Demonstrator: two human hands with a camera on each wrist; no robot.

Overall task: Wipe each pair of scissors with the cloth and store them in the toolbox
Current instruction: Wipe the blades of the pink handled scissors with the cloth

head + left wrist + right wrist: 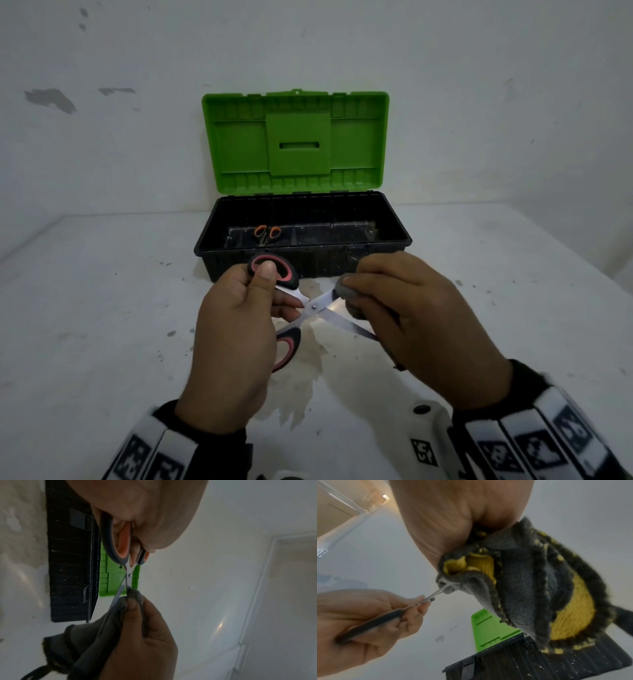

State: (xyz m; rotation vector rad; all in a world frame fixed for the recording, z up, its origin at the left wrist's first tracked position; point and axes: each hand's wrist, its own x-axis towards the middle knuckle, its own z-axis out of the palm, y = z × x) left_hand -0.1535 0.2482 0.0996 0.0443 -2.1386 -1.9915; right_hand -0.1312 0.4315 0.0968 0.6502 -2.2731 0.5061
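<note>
My left hand [239, 318] grips black-and-pink scissors [317, 305] by their handles, with the blades spread apart above the table. My right hand [404, 308] pinches a grey-and-yellow cloth [346, 291] around the upper blade near the pivot. In the left wrist view the scissors [127, 574] point down into the cloth [135, 593]. The right wrist view shows the cloth [530, 588] bunched in my palm, folded over the blade tip. Behind my hands, the toolbox [387, 233] stands open with small orange-handled scissors [267, 233] lying inside at the left.
The toolbox's green lid [296, 144] leans back against a white wall. The white table [102, 325] is stained and worn in front of the box. Its right edge [603, 274] runs diagonally.
</note>
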